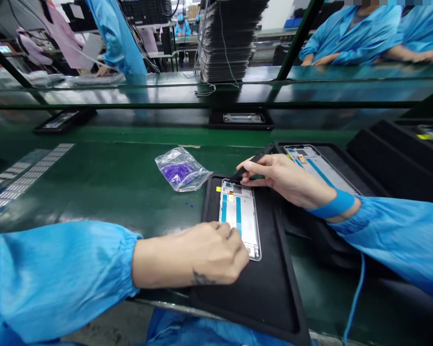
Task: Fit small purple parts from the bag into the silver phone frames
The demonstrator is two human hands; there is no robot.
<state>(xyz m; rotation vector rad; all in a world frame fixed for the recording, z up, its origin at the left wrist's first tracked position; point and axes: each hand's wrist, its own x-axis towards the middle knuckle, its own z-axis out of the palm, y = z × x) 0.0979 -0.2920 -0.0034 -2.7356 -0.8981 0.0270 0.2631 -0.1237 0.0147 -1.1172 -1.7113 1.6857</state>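
My right hand point(279, 175) pinches black tweezers point(261, 154), their tip pointing down at the top edge of a silver phone frame point(248, 218). That frame has blue strips and a small gold flex piece, and lies in a black foam tray point(248, 298). Curled over the frame's lower left side is my left hand point(209, 254); its fingertips are hidden, so whatever they grip does not show. A yellow tab point(218, 189) sticks out at the frame's upper left. Left of the tray lies a clear plastic bag point(182, 169) of small purple pieces.
At right stands another black tray with a phone frame point(319, 166), beside stacked dark trays point(382, 149). Farther back, trays point(241, 119) sit along the green bench point(111, 182). Label strips point(32, 175) lie at left. A blue wrist-strap cord point(355, 293) hangs at right. Co-workers sit across.
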